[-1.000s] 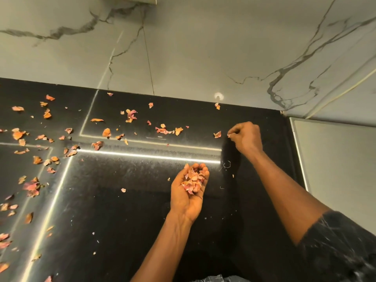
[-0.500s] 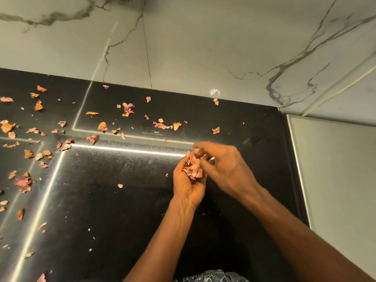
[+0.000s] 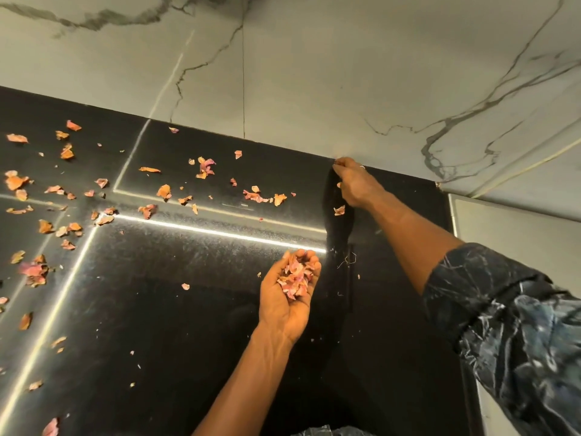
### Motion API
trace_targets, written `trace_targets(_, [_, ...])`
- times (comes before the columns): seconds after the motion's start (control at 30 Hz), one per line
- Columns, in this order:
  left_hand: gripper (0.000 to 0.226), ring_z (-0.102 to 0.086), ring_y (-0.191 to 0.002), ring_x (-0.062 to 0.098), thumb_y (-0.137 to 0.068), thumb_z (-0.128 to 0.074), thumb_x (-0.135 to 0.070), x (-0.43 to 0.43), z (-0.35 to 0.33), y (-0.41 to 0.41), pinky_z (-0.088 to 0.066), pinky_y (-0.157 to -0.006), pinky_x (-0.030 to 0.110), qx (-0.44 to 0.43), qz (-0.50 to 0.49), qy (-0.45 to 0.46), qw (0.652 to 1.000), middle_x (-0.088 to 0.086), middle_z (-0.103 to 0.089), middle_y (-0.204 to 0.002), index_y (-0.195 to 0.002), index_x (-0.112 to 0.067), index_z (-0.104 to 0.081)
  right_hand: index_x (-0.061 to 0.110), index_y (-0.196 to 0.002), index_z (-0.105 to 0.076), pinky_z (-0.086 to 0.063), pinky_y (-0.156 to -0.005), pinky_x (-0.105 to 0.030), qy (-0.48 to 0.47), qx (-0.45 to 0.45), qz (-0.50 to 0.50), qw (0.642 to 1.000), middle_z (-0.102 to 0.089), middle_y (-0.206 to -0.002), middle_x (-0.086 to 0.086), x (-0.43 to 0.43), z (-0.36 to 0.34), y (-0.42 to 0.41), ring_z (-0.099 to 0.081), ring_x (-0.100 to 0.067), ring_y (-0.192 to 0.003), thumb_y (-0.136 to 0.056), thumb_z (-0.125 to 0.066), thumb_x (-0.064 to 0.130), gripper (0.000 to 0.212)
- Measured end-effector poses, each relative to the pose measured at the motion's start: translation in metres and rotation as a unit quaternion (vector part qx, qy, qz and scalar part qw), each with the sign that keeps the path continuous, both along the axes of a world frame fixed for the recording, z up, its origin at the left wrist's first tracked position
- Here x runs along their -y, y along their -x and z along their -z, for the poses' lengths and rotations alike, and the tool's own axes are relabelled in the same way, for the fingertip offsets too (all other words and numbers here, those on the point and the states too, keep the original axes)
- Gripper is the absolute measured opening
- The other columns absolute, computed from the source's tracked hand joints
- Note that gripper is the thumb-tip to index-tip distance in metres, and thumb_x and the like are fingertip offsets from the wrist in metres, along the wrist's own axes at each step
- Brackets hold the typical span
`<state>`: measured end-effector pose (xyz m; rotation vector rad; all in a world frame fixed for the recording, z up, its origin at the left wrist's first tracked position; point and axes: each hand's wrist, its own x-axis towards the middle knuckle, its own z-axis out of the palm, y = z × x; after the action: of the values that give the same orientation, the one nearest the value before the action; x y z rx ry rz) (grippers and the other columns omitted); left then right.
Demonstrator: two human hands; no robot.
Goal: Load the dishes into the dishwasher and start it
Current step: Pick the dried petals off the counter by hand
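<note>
No dishes and no dishwasher are in view. Dry pink and orange flakes (image 3: 204,166) lie scattered over a glossy black countertop (image 3: 188,325). My left hand (image 3: 283,309) is held palm up over the counter's middle, fingers curled round a heap of gathered flakes (image 3: 295,276). My right hand (image 3: 356,184) reaches to the counter's back edge by the wall. Its fingertips pinch together there on what looks like a small flake, mostly hidden. One more flake (image 3: 339,210) lies just below that hand.
A grey marble wall (image 3: 314,73) rises behind the counter. A pale panel (image 3: 518,240) borders the counter on the right. Most loose flakes lie at the left and back of the counter. Bright light strips reflect across the black surface.
My right hand left the heap in my left palm and reached out to the back edge by the wall. My left hand stayed cupped with its heap.
</note>
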<state>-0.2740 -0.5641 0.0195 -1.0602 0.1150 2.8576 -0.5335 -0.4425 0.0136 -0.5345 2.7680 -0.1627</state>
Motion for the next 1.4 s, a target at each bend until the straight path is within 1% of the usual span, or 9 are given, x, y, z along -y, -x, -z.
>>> trace_targets(0.17, [0.026, -0.068, -0.100, 0.029, -0.097, -0.055, -0.017, 0.004, -0.001, 0.001, -0.058, -0.091, 0.038, -0.003, -0.010, 0.010, 1.000, 0.020, -0.069, -0.106, -0.103, 0.004, -0.068, 0.010, -0.118, -0.069, -0.050, -0.098, -0.041, 0.012, -0.033, -0.013, 0.999, -0.055, -0.125, -0.006, -0.006, -0.004, -0.026, -0.058, -0.028, -0.113, -0.100, -0.056, 0.018, 0.023])
trace_targets(0.27, [0.026, -0.068, -0.102, 0.029, -0.097, -0.055, -0.016, 0.006, 0.000, 0.000, -0.058, -0.089, 0.039, -0.007, -0.017, 0.007, 1.000, 0.021, -0.068, -0.107, -0.106, 0.005, -0.067, 0.015, -0.117, -0.070, -0.049, -0.095, -0.039, 0.037, -0.033, -0.017, 0.999, -0.059, -0.119, -0.003, -0.009, -0.011, -0.063, -0.057, -0.024, -0.108, -0.095, -0.066, 0.036, 0.031])
trace_targets(0.4, [0.025, -0.070, -0.098, 0.029, -0.097, -0.054, -0.016, 0.004, -0.001, -0.004, -0.054, -0.094, 0.039, -0.009, -0.008, 0.020, 1.000, 0.020, -0.069, -0.104, -0.102, 0.004, -0.068, 0.015, -0.100, -0.073, -0.054, -0.082, -0.038, 0.053, -0.084, -0.015, 0.995, -0.064, -0.102, -0.003, -0.015, -0.006, -0.108, -0.063, -0.026, -0.095, -0.093, -0.064, 0.016, 0.011])
trace_targets(0.47, [0.025, -0.070, -0.097, 0.029, -0.098, -0.053, -0.016, 0.004, -0.001, -0.006, -0.054, -0.095, 0.039, -0.007, -0.004, 0.028, 1.000, 0.020, -0.070, -0.103, -0.102, 0.004, -0.068, 0.015, -0.092, -0.074, -0.055, -0.077, -0.039, 0.069, -0.094, 0.005, 0.993, -0.066, -0.094, -0.003, -0.018, -0.003, -0.124, -0.065, -0.027, -0.087, -0.093, -0.059, 0.008, 0.016])
trace_targets(0.7, [0.026, -0.069, -0.099, 0.028, -0.099, -0.053, -0.018, 0.005, 0.004, -0.017, -0.053, -0.096, 0.040, -0.006, 0.000, 0.040, 0.999, 0.019, -0.070, -0.104, -0.104, 0.002, -0.068, 0.022, -0.085, -0.078, -0.059, -0.071, -0.024, 0.253, 0.031, 0.195, 0.947, -0.073, -0.080, 0.008, -0.012, -0.045, -0.182, -0.069, -0.004, -0.073, -0.088, -0.075, 0.011, 0.011])
trace_targets(0.87, [0.032, -0.069, -0.090, 0.023, -0.101, -0.047, -0.022, 0.001, 0.001, -0.019, -0.053, -0.087, 0.035, 0.001, 0.010, 0.059, 0.998, 0.014, -0.071, -0.099, -0.099, -0.001, -0.071, 0.020, -0.093, -0.079, -0.050, -0.072, -0.007, 0.328, 0.076, 0.134, 0.932, -0.073, -0.087, 0.013, 0.016, -0.093, -0.246, -0.067, 0.005, -0.083, -0.085, -0.076, 0.005, 0.017])
trace_targets(1.1, [0.036, -0.064, -0.111, 0.025, -0.103, -0.043, -0.026, 0.006, 0.006, -0.022, -0.046, -0.107, 0.035, -0.036, 0.028, -0.008, 0.999, 0.015, -0.067, -0.117, -0.114, -0.002, -0.068, 0.019, -0.119, -0.073, -0.050, -0.096, -0.018, 0.288, 0.036, 0.002, 0.957, -0.069, -0.112, 0.013, 0.038, -0.102, -0.282, -0.062, 0.001, -0.102, -0.091, -0.072, 0.014, 0.028])
trace_targets(1.23, [0.037, -0.068, -0.103, 0.026, -0.102, -0.044, -0.024, 0.011, 0.007, -0.023, -0.053, -0.096, 0.035, -0.039, 0.004, 0.012, 0.999, 0.018, -0.068, -0.117, -0.116, 0.001, -0.068, 0.022, -0.112, -0.076, -0.051, -0.087, -0.013, 0.302, -0.005, 0.079, 0.950, -0.072, -0.104, 0.013, 0.016, -0.091, -0.247, -0.065, 0.002, -0.095, -0.093, -0.070, 0.015, 0.021])
trace_targets(1.4, [0.037, -0.064, -0.108, 0.031, -0.100, -0.045, -0.022, 0.017, 0.006, -0.026, -0.050, -0.102, 0.039, -0.044, -0.014, -0.003, 0.999, 0.022, -0.065, -0.120, -0.115, 0.005, -0.066, 0.019, -0.109, -0.074, -0.053, -0.082, -0.026, 0.168, 0.005, 0.258, 0.951, -0.074, -0.106, -0.002, -0.036, -0.034, -0.188, -0.068, -0.015, -0.091, -0.093, -0.069, 0.014, 0.017])
